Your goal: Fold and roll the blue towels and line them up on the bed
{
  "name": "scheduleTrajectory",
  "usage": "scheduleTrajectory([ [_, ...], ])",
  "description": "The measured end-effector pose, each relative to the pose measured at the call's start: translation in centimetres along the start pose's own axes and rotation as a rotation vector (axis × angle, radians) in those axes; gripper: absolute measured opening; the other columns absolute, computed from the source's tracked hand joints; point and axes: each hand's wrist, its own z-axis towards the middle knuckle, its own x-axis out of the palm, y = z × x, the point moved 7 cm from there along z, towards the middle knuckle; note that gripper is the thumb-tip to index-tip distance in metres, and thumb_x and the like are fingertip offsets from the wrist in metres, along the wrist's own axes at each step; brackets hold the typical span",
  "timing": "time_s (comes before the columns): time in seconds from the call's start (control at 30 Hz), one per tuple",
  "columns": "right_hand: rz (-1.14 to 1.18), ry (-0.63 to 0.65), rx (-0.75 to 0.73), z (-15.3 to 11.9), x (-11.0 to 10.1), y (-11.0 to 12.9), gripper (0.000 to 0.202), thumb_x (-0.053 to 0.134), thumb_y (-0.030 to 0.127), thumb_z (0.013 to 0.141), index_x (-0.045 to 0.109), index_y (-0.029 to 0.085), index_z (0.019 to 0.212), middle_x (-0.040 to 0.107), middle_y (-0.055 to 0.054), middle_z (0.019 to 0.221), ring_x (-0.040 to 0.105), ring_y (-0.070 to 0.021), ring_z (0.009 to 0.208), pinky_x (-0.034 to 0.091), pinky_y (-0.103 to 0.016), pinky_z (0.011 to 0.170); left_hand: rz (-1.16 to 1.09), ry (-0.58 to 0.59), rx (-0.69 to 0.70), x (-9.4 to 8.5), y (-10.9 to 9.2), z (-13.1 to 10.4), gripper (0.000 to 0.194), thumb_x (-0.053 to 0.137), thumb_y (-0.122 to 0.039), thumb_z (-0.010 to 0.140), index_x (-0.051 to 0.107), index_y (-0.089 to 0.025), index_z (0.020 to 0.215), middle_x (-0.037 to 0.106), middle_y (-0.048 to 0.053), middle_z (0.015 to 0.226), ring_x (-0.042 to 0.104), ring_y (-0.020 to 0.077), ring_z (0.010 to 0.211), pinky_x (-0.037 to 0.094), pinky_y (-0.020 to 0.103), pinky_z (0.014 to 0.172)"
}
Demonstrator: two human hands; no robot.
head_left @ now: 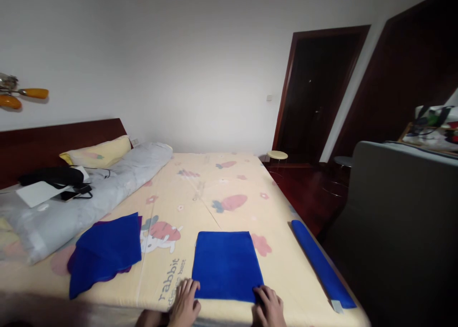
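A square blue cloth (227, 265) lies spread flat on the bed in front of me. My left hand (186, 302) is at its near left corner, fingers bent, with the corner between thumb and fingertips. At the near right corner, my right hand (269, 307) has its fingers closed on the cloth, and the edge there is slightly rumpled. To the left is a loose pile of blue and purple cloths (107, 248). A rolled or narrowly folded blue cloth (322, 262) with a pale tag lies along the bed's right edge.
The bed (200, 184) has a yellow carrot-print sheet. A grey quilt (89, 203), a pillow (100, 153), a black bag (53, 177) and a phone (69, 196) lie at left. Beyond the right edge stand a round stool (277, 155) and a grey panel (400, 212).
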Motion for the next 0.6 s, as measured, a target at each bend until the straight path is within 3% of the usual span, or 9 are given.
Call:
scheduleTrajectory([
  [0.1, -0.040, -0.030, 0.056, -0.5, -0.9, -1.6, 0.039, 0.053, 0.030, 0.075, 0.062, 0.032, 0.113, 0.066, -0.006, 0.115, 0.059, -0.0268, 0.109, 0.045, -0.043, 0.089, 0.034, -0.020, 0.038, -0.3, 0.6, -0.2, 0.041, 0.039, -0.012, 0.072, 0.054, -0.028, 0.106, 0.059, 0.002, 0.114, 0.049, 0.0200, 0.113, 0.032, 0.037, 0.100],
  [0.27, -0.050, 0.023, 0.059, -0.5, -1.4, -2.2, 0.042, 0.053, 0.029, 0.073, 0.062, 0.034, 0.114, 0.067, -0.004, 0.116, 0.059, -0.0266, 0.109, 0.045, -0.041, 0.088, 0.053, -0.005, 0.132, 1.4, 1.5, 0.4, 0.055, 0.040, -0.006, 0.070, 0.054, -0.030, 0.118, 0.053, 0.001, 0.138, 0.042, 0.0217, 0.130, 0.027, 0.044, 0.110],
  [0.43, -0.035, 0.007, -0.011, -0.2, -1.1, -2.8, 0.053, 0.052, 0.027, 0.074, 0.053, 0.033, 0.127, 0.067, -0.005, 0.118, 0.061, -0.0248, 0.105, 0.047, -0.039, 0.086, 0.001, -0.043, 0.150, 2.1, 2.8, 0.7, 0.063, 0.042, -0.006, 0.068, 0.050, -0.029, 0.126, 0.056, 0.002, 0.136, 0.046, 0.0208, 0.128, 0.034, 0.042, 0.108],
  [0.6, -0.104, -0.037, -0.067, 0.1, -0.9, -2.8, 0.045, 0.052, 0.021, 0.074, 0.060, 0.032, 0.118, 0.069, -0.005, 0.111, 0.063, -0.0224, 0.100, 0.047, -0.035, 0.081, -0.005, -0.078, 0.156, 1.6, 3.0, 1.1, 0.060, 0.043, -0.006, 0.068, 0.054, -0.030, 0.122, 0.059, 0.001, 0.133, 0.049, 0.0192, 0.125, 0.037, 0.038, 0.105],
])
